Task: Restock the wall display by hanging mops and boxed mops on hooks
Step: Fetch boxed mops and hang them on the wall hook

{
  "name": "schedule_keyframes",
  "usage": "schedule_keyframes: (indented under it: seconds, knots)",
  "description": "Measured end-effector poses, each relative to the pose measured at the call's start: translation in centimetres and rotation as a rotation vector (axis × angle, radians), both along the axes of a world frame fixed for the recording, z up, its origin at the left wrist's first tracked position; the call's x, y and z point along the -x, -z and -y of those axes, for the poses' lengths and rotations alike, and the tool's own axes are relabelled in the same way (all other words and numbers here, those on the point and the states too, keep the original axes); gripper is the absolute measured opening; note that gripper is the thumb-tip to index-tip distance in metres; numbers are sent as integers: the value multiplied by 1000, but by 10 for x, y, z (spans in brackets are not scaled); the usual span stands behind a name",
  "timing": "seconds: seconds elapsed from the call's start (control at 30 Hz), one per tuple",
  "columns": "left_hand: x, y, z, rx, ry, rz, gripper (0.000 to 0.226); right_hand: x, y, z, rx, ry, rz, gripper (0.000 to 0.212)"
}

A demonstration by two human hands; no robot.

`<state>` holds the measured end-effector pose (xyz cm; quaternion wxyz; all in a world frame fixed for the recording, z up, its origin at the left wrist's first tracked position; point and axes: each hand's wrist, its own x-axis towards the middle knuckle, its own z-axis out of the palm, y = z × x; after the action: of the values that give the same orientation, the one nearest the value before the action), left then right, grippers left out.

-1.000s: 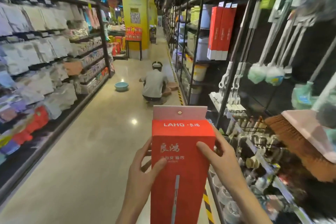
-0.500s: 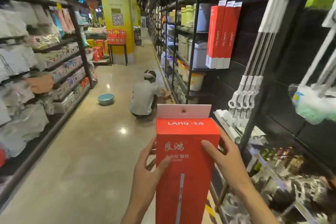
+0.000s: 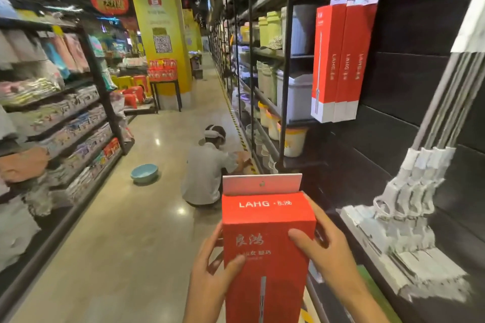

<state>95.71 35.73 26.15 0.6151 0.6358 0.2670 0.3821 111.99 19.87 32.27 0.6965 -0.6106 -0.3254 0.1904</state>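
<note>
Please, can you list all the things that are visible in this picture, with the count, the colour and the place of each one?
held boxed mop: 1, red with a white hang tab, bottom centre
hanging boxed mops: 3, red and white, dark wall upper right
hanging mops: several, white and grey, wall far right
basin: 1, light blue, on the floor
crouching person: 1, grey top, mid aisle
pillar: 1, yellow, aisle end
stools: several, red and yellow, beside the pillar
left hand: grip on the box's left side
right hand: grip on its right side
</note>
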Motion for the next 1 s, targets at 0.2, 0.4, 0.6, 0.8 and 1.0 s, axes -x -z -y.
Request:
schedule_keyframes:
  seconds: [0.2, 0.4, 0.6, 0.8, 1.0]
  knots:
    - [-116, -8, -95, -2, 50, 21, 91, -111, -9, -93, 20, 29, 90, 66]
    - [-236, -5, -201, -28, 138, 33, 91, -223, 2, -189, 29, 120, 157, 71]
    - [-361, -19, -309, -73, 255, 63, 93, -327, -9, -281, 6, 249, 187, 70]
    - [-498, -52, -390, -139, 383, 114, 74, -430, -44, -348, -20, 380, 228, 63]
    - [-627, -83, -451, -229, 431, 160, 76, -541, -70, -402, -92, 485, 304, 61]
